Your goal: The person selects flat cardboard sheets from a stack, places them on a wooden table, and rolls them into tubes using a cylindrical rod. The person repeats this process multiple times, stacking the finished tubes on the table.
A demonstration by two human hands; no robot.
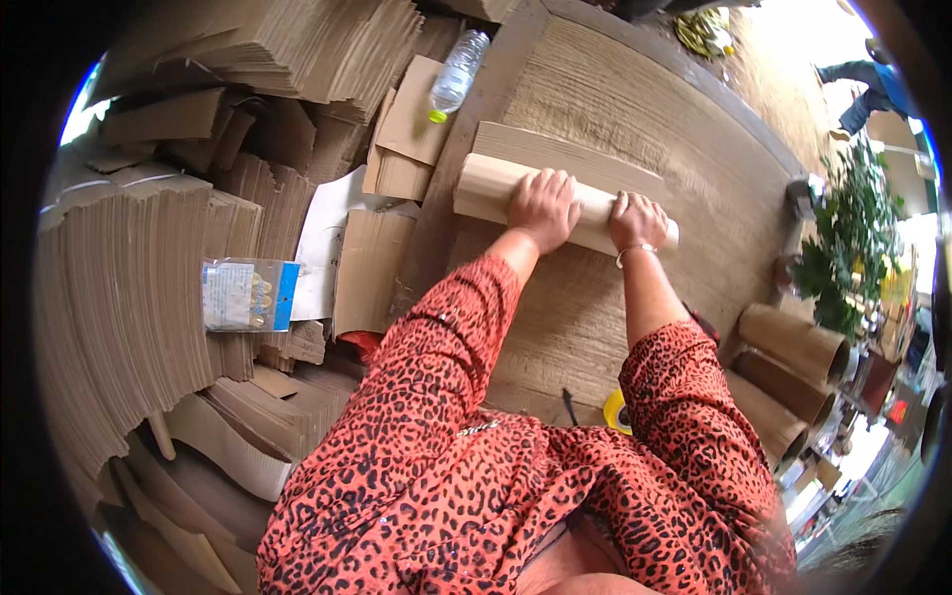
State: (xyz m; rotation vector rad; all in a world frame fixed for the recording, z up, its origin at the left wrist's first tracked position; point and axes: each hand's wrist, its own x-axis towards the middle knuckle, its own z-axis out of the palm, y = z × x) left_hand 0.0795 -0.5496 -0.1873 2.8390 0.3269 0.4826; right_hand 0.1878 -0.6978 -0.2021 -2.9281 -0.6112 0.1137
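Note:
Both my hands grip a pale cardboard roll (487,182) lying across a worn wooden table. My left hand (545,210) is wrapped over its middle, fingers curled on the far side. Nearer its right end, my right hand (638,222) is closed over it, a bracelet on the wrist. A flat corrugated cardboard sheet (573,158) lies just beyond the roll, partly hidden by it. What lies inside the roll, if anything, cannot be seen.
Stacked cardboard sheets (134,297) fill the left side, with a plastic bottle (459,74) and a clear packet (251,295) near them. Cardboard tubes (792,338) and a leafy plant (848,230) are at right. Yellow tape (616,411) lies near my body. A person (866,93) is far right.

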